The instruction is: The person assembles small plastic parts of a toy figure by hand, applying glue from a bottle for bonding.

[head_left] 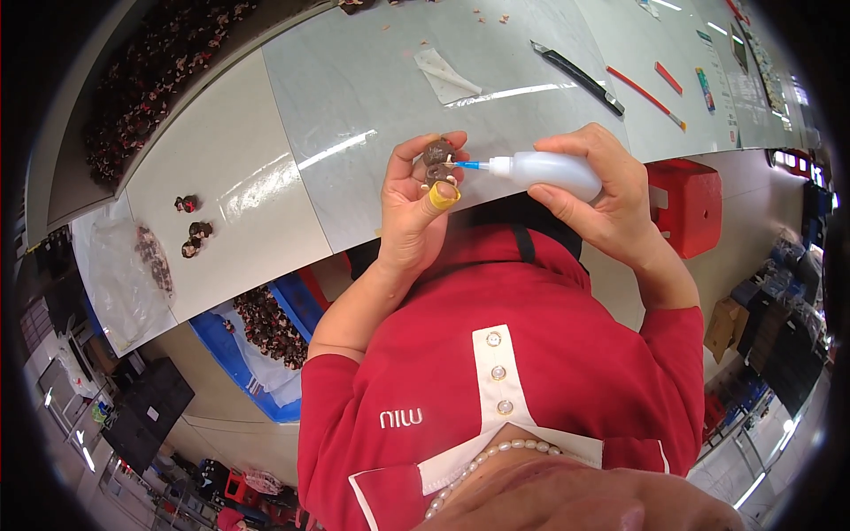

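Between the fingers and thumb of my left hand [412, 208] is a small dark brown figurine [437, 152] with a rounded top and pale bits lower down. Yellow tape [442, 196] wraps the tip of that thumb. My right hand [606, 190] grips a translucent white squeeze bottle [553, 173], held on its side and pointing left. Its thin blue nozzle [467, 165] reaches to the middle of the figurine; whether the tip touches it I cannot tell. Both hands are raised near the table's front edge.
Loose brown figurines [197, 234] lie left on the white table [239, 168], near a plastic bag [119, 265]. A heaped bin [168, 71] stands far left, a blue crate [221, 350] below. A black cutter knife [580, 78], a red brush [646, 97] and a paper scrap [443, 75] lie beyond my hands; a red stool [691, 208] stands right.
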The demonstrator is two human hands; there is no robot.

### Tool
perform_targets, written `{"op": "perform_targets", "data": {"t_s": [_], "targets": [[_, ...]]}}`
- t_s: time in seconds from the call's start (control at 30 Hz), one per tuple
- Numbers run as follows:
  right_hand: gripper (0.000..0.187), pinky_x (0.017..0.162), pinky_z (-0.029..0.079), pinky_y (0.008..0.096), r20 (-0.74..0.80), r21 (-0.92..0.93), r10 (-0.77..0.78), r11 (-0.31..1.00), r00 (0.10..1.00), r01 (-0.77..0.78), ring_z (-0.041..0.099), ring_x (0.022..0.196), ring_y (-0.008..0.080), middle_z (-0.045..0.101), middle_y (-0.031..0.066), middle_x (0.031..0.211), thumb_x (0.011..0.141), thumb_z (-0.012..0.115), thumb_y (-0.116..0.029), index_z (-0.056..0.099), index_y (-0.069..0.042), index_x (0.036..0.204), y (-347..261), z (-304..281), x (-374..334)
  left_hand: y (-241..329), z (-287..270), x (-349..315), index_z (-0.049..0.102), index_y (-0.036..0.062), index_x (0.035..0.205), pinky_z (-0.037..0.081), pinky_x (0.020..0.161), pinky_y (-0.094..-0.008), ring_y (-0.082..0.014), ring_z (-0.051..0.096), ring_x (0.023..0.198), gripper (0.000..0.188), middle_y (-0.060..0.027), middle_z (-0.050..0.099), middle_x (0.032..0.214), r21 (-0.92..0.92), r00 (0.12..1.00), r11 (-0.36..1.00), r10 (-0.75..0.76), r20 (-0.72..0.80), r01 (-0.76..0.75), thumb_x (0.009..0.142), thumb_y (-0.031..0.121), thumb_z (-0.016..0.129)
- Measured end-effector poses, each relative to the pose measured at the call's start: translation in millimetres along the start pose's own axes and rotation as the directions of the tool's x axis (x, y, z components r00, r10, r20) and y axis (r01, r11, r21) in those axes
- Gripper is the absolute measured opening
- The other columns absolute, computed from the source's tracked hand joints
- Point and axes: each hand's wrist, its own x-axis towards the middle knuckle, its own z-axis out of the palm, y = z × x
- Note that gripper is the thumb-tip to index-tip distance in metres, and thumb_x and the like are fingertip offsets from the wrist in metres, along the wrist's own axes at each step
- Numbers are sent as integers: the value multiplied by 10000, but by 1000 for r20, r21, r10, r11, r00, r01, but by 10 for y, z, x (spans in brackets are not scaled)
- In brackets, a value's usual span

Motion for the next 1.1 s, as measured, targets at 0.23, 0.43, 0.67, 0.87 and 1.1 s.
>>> {"op": "perform_targets", "data": {"t_s": [0.23, 0.43, 0.67, 0.87, 1.1], "targets": [[285, 608, 440, 339, 72, -149, -77, 985, 994, 87, 539, 691, 264, 564, 98, 762, 675, 740, -94, 606, -32, 918, -198, -81, 137, 0, -21, -6, 451, 140, 1238, 406, 936, -292, -176, 506, 1096, 559, -126, 489, 1290, -47, 1000, 999, -2, 25, 3, 767, 155, 752], [292, 617, 453, 352, 291, -367, -154, 893, 944, 259, 549, 738, 266, 552, 82, 785, 632, 720, -81, 580, -51, 886, -584, -171, 448, -41, -92, -33, 448, 151, 1246, 413, 925, -293, -164, 514, 1072, 546, -113, 486, 1296, -173, 995, 984, -30, 90, 45, 785, 176, 739], [321, 600, 429, 339, 417, -418, -198, 825, 887, 380, 525, 713, 253, 530, 75, 762, 596, 725, -21, 579, -43, 881, -885, -69, 687, -26, -106, -68, 449, 168, 1256, 424, 912, -295, -154, 532, 1037, 526, -88, 481, 1301, -291, 988, 951, -71, 136, 108, 806, 203, 719], [318, 599, 437, 347, 440, -393, -189, 839, 878, 377, 531, 712, 260, 537, 83, 770, 604, 726, -28, 583, -42, 887, -864, -60, 733, 22, -128, -77, 444, 174, 1270, 431, 906, -297, -151, 547, 1021, 532, -85, 476, 1308, -292, 987, 949, -80, 140, 118, 811, 215, 711], [267, 680, 479, 259, 261, -198, 62, 980, 963, -10, 614, 785, 187, 627, 91, 874, 720, 703, -107, 620, -23, 959, -581, -231, 611, 78, -130, -49, 436, 170, 1281, 430, 905, -315, -153, 550, 1012, 551, -75, 469, 1317, -333, 985, 930, -122, 125, 157, 810, 246, 711]]}}
